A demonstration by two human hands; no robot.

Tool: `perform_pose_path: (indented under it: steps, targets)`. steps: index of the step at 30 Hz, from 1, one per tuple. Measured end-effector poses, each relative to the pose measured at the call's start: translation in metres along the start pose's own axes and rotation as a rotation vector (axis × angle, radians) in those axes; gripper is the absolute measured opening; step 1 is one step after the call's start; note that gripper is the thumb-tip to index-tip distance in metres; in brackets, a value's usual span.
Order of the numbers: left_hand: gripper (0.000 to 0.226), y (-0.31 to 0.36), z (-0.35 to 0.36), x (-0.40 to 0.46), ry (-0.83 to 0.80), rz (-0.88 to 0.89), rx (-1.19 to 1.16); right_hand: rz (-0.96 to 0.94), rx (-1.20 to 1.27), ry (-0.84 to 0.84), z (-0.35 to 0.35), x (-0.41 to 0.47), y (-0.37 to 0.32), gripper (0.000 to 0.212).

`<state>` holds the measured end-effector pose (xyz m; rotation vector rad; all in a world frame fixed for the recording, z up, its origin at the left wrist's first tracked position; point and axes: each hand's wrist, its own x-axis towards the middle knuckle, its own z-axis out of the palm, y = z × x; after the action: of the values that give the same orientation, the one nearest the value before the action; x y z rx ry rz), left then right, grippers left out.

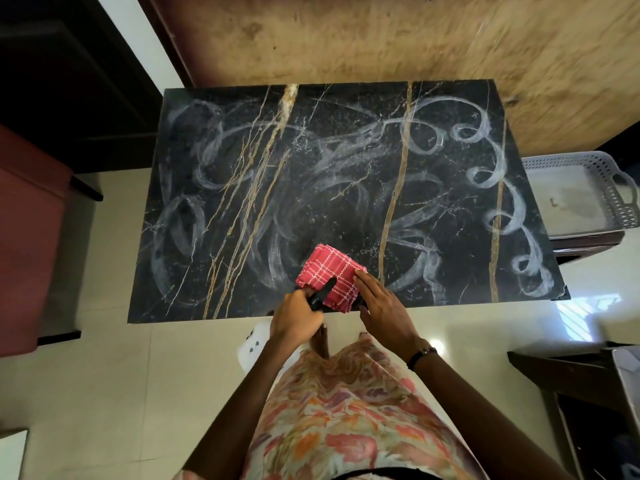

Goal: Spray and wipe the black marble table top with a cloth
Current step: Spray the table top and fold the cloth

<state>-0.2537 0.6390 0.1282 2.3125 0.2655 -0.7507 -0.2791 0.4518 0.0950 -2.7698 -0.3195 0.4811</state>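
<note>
The black marble table top (346,188) has gold veins and is covered in white swirling smears. A folded pink checked cloth (329,275) lies near its front edge. My left hand (294,320) grips a spray bottle; its black nozzle (322,297) points over the cloth, and the white bottle body (254,344) shows below my wrist. My right hand (382,306) rests with straight fingers on the cloth's right edge.
A white perforated basket (585,192) stands on a dark stand to the right of the table. A reddish seat (27,237) is on the left. Dark furniture (571,393) sits at the lower right. A brown wall runs behind the table.
</note>
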Motion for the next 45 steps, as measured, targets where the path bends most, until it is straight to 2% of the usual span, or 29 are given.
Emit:
perform_pose_path:
  steps: [2, 5, 9, 15, 17, 21, 26, 31, 36, 40, 42, 45]
  targets:
    - [0.006, 0.007, 0.002, 0.002, 0.01, 0.014, 0.005, 0.0, -0.004, -0.003, 0.0, 0.0, 0.0, 0.061]
    - [0.012, 0.012, 0.002, 0.004, 0.028, 0.018, 0.016, -0.011, -0.026, 0.002, -0.002, 0.0, 0.001, 0.061]
    - [0.005, 0.005, -0.006, 0.006, 0.042, -0.026, 0.0, -0.05, -0.015, 0.015, -0.007, 0.001, 0.002, 0.06]
    - [0.02, -0.009, -0.01, 0.001, 0.118, -0.124, 0.0, -0.076, 0.053, 0.019, -0.018, 0.006, 0.009, 0.055]
    - [0.017, -0.013, -0.011, -0.001, 0.095, -0.116, -0.014, -0.088, 0.069, 0.01, -0.022, 0.009, 0.011, 0.052]
    - [0.013, -0.011, -0.005, -0.005, -0.075, -0.016, -0.029, -0.081, 0.156, 0.004, -0.029, 0.018, 0.015, 0.045]
    - [0.014, -0.001, 0.004, -0.007, 0.019, -0.025, 0.02, -0.074, 0.27, 0.003, -0.037, 0.033, 0.017, 0.039]
    - [0.01, -0.012, -0.007, -0.009, 0.144, -0.029, -0.222, 0.091, 0.397, -0.116, -0.04, 0.062, 0.014, 0.048]
    - [0.01, -0.025, -0.024, -0.015, 0.302, -0.091, -0.493, 0.241, 0.587, -0.226, -0.044, 0.09, 0.012, 0.041]
    - [0.014, -0.036, -0.038, -0.026, 0.328, -0.073, -0.603, 0.241, 0.641, -0.42, -0.045, 0.099, 0.004, 0.025]
    - [0.016, -0.043, -0.046, -0.029, 0.357, -0.083, -0.66, 0.231, 0.797, -0.455, -0.044, 0.094, -0.006, 0.012]
    - [0.018, -0.064, -0.061, -0.034, 0.425, -0.098, -0.741, 0.207, 0.926, -0.467, -0.047, 0.088, -0.032, 0.007]
